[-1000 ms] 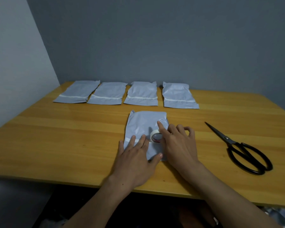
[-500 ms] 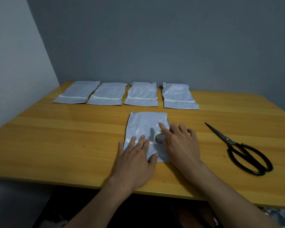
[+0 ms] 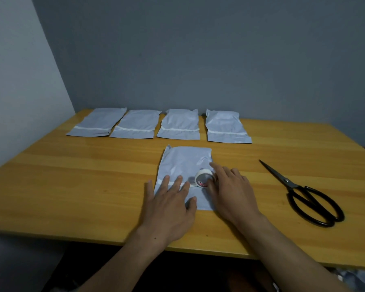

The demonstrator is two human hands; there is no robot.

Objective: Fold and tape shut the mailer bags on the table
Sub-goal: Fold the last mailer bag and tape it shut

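1. The left hand (image 3: 169, 205) lies flat on the near end of a grey mailer bag (image 3: 185, 159). Its fingers (image 3: 177, 183) are straight and spread, pressing the bag down on the bench (image 3: 72, 186).
2. The right hand (image 3: 230, 192) is just beside the left fingers, on their right. Its thumb and forefinger hold a small white tape roll (image 3: 201, 178), and the forefinger reaches past the roll over the bag. The other right fingers (image 3: 235, 172) are loosely bent, off the bag's right edge.
3. The roll stands on its edge on the bag, just right of the left fingertips.
4. A white strip of tape (image 3: 191, 185) runs across the bag from the roll, under the left fingers, toward the bag's left edge.
5. The rest of the bag stretches away beyond both sets of fingertips, lying flat.
6. Well beyond the fingers, a row of four bags (image 3: 179, 123) lies side by side along the far edge of the bench, each with a white strip across it.
7. Black scissors (image 3: 303, 194) lie closed on the bench, well to the right of the right fingers, with the blades pointing away and to the left.
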